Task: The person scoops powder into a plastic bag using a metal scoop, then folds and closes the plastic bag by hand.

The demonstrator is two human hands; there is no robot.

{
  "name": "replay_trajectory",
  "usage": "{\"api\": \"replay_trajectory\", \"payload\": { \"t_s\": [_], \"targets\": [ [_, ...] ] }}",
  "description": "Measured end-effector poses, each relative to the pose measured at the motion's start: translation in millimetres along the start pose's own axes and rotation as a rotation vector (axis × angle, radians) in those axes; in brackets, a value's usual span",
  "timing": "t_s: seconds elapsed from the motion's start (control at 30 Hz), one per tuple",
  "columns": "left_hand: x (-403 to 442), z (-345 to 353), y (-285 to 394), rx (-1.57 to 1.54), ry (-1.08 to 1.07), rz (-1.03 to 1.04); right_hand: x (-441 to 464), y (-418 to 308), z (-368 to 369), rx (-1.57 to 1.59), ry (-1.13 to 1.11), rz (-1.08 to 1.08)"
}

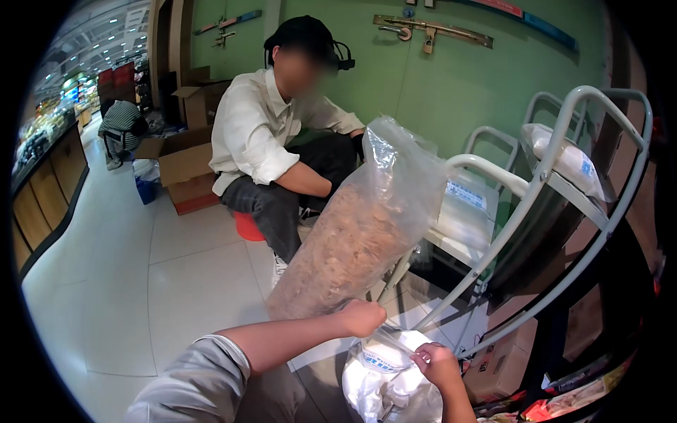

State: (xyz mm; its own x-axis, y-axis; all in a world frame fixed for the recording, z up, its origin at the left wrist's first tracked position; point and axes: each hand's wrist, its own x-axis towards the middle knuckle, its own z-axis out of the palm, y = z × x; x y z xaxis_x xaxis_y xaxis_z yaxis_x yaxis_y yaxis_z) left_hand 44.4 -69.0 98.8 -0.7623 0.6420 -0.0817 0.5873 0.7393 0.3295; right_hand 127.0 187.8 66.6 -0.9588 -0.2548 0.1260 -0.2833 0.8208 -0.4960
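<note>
My left hand (363,319) is closed beside the lower side of a tall clear plastic sack (345,247) full of light-brown, flaky pieces. From that fist a stretched edge of thin clear plastic bag (396,340) runs to my right hand (436,361), whose thumb and fingers pinch it. Directly below the hands sits a white plastic bundle (384,381) with blue print. The sack leans to the right, its loose top rising near the co-worker (261,134), who sits behind it; one of the co-worker's hands is hidden by the sack.
To the right, a grey-white metal step frame (486,257) carries white packs with blue print (462,204). Cardboard boxes (189,169) stand behind the co-worker, near a green locked door (451,84). Another person (121,130) bends over farther left on the tiled floor (190,296).
</note>
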Motion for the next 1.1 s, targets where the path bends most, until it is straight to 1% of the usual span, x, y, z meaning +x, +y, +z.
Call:
{"api": "replay_trajectory", "payload": {
  "t_s": [0.33,0.47,0.53,0.57,0.63,0.67,0.73,0.83,1.1],
  "targets": [
    [0,3,1,-0.054,-0.048,-0.087,-3,-6,-9,0.009,0.026,0.017],
    [-2,5,0,-0.061,-0.039,-0.061,-5,-6,-15,-0.025,0.007,0.024],
    [-2,5,0,-0.046,-0.053,-0.083,-6,-4,-15,-0.032,0.003,0.018],
    [-2,4,0,-0.04,-0.049,-0.082,-7,-2,-12,-0.04,0.003,0.026],
    [-6,5,-1,-0.096,-0.008,0.005,-7,-1,-10,-0.045,-0.001,0.031],
    [-7,2,2,-0.095,-0.008,0.0,-7,-2,-11,-0.038,0.002,0.033],
    [-8,-8,9,-0.088,-0.051,0.087,-6,-3,-11,-0.027,0.003,0.028],
    [-1,8,0,-0.056,0.001,0.117,-5,-3,-10,-0.031,0.006,0.054],
    [2,14,4,-0.084,0.0,0.046,-8,1,-8,-0.017,0.01,0.028]
  ]
}}
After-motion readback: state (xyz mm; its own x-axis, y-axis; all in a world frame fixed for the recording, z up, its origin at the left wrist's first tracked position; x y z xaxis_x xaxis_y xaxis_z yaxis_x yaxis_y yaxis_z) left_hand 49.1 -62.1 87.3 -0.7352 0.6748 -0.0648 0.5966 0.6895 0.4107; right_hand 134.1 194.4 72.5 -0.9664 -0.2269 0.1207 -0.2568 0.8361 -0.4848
